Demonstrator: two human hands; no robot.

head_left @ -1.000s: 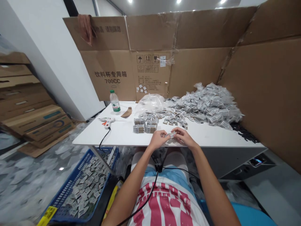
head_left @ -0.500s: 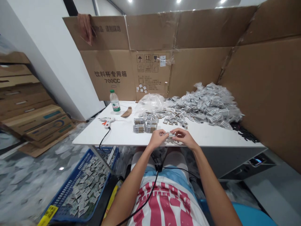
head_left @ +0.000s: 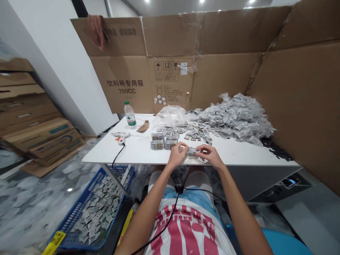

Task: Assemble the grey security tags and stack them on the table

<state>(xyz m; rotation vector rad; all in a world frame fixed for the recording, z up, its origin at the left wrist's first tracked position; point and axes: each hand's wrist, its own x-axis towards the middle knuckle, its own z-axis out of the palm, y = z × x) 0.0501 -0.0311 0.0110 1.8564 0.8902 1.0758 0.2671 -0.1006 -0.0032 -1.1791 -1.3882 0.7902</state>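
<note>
Near the front edge of the table, my left hand (head_left: 177, 155) has its fingers closed at the left end of a small stack of flat grey slotted pieces (head_left: 191, 152). My right hand (head_left: 209, 155) pinches at the right end of the same stack, thumb and forefinger close together. The fingers partly cover the pieces. Left of my left hand stand neat stacks of similar grey pieces (head_left: 157, 144) with brown edges. Beyond my hands lie loose slotted pieces (head_left: 196, 131).
A large heap of plastic-wrapped pieces (head_left: 239, 117) fills the back right, near small black parts (head_left: 278, 150). On the left are a glue gun (head_left: 122, 137), a bottle (head_left: 130, 115) and a brown curved scrap (head_left: 143, 126). Cardboard walls (head_left: 170, 42) enclose the back. A blue basket (head_left: 63, 219) stands below.
My hands have moved slightly apart, and more of the grey stack shows between them. My left hand has shifted a little away from me. The surrounding things stay where they were.
</note>
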